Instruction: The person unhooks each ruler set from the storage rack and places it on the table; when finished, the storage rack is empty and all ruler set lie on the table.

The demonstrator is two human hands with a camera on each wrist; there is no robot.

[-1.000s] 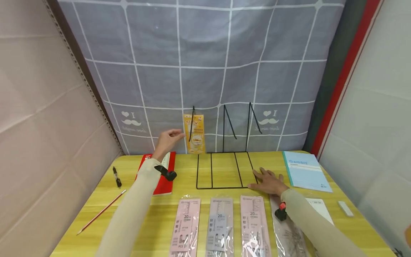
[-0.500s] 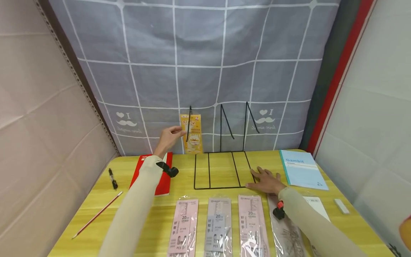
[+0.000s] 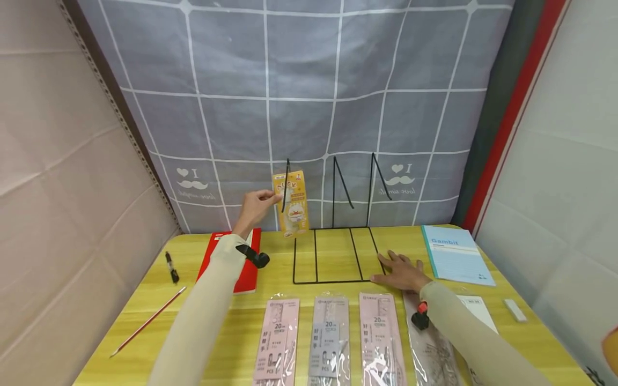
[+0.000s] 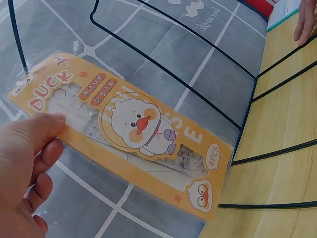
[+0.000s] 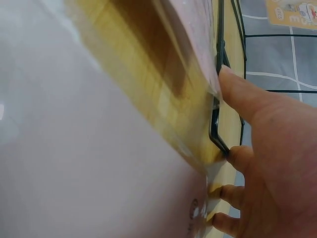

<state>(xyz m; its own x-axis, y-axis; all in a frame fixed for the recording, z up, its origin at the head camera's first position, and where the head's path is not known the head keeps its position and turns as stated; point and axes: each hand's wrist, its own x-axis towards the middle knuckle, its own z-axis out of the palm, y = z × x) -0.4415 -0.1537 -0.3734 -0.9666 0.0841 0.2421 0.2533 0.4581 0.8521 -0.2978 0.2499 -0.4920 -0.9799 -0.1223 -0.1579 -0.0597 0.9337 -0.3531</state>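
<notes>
My left hand (image 3: 255,209) pinches the upper left edge of a yellow duck ruler set pack (image 3: 296,214), the thumb on its printed front in the left wrist view. The pack (image 4: 141,124) overlaps the leftmost upright hook of a black wire display rack (image 3: 333,282) and tilts slightly. Through its clear window a ruler shows. With fingers spread, my right hand (image 3: 403,273) rests at the front right corner of the rack's base. Its thumb and index finger touch the black wire in the right wrist view.
Several bagged ruler sets, including a grey one (image 3: 330,338), line the table's front. A red notebook (image 3: 246,279), pen (image 3: 171,268) and pencil (image 3: 147,323) lie left. At right are a blue notebook (image 3: 456,257) and white eraser (image 3: 515,310). A grey curtain (image 3: 299,128) hangs behind.
My left hand has moved in slightly from the pack's left side and now pinches its edge. The pack has tilted, its lower end swinging right and forward. My right hand stays on the rack.
</notes>
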